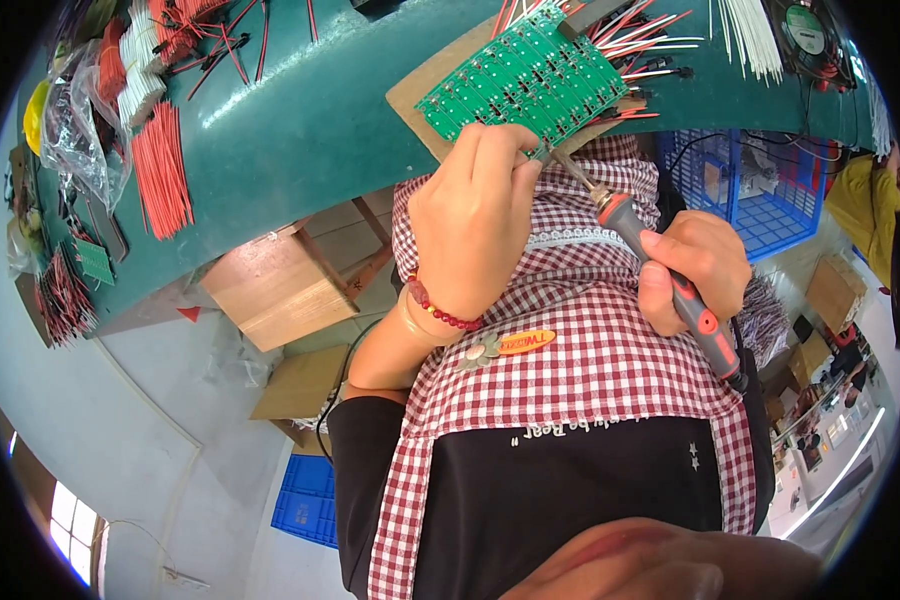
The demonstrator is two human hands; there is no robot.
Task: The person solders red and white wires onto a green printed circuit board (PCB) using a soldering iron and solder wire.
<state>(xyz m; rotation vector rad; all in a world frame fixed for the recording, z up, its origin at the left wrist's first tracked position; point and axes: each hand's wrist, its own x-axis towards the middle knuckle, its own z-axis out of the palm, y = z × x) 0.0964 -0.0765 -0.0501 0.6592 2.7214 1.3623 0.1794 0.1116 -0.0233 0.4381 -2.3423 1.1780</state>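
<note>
My right hand (pixel 698 268) is wrapped round the grey and red handle of a soldering iron (pixel 710 335). The iron's metal tip reaches up to the near edge of a green circuit board panel (pixel 530 85). My left hand (pixel 473 215) is at that same edge, thumb and fingers pinched together. Whatever sits between those fingertips is hidden by the hand. Under the panel lies a brown board (pixel 410 105), and red and white wires (pixel 650 45) stick out along the panel's right side. A dark bar-shaped object (pixel 592 15) rests on the panel's far corner.
On the green table (pixel 300 130) at the left lie bundles of red wires (pixel 162 170), a clear plastic bag (pixel 95 120) and a small circuit board (pixel 94 261). White wires (pixel 748 40) and a round black device (pixel 808 30) are at the far right. A blue crate (pixel 770 205) stands below the table.
</note>
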